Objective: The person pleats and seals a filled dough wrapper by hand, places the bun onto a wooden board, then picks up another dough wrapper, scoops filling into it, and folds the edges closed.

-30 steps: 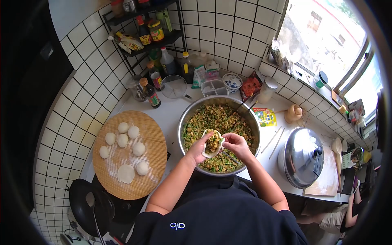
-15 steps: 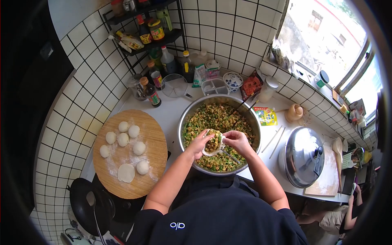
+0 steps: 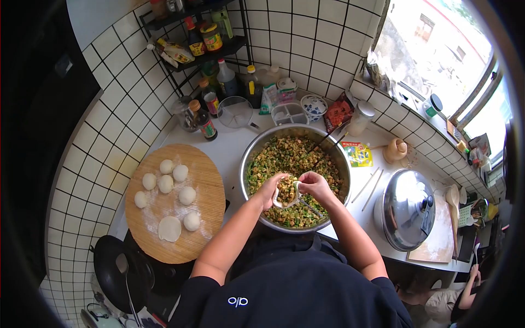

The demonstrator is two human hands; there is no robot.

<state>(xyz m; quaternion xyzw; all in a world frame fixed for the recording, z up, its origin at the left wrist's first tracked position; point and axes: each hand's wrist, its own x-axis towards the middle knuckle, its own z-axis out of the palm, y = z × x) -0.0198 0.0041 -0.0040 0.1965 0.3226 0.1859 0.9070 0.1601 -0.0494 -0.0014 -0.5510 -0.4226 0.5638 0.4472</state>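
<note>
Over a large steel bowl (image 3: 244,185) of chopped green and brown filling (image 3: 284,156), my left hand (image 3: 270,190) cradles a round dough wrapper (image 3: 285,205) with filling heaped in it. The fingers of my right hand (image 3: 315,186) are closed on the wrapper's right edge, which looks gathered there. A metal utensil (image 3: 310,208) rests in the bowl just below my right hand. Dark chopsticks (image 3: 328,136) lean on the bowl's back right rim.
Left of the bowl, a round wooden board (image 3: 142,224) carries several dough balls and one flattened disc (image 3: 169,228). A wok (image 3: 112,273) is below it. A lidded pot (image 3: 404,202) stands right. Bottles (image 3: 203,121) line the back. Another person's arm (image 3: 469,290) shows lower right.
The view has shifted slightly. My right fingers have moved a little along the wrapper's edge, which is more gathered, while my left hand stays around it. The other person's arm has moved lower.
</note>
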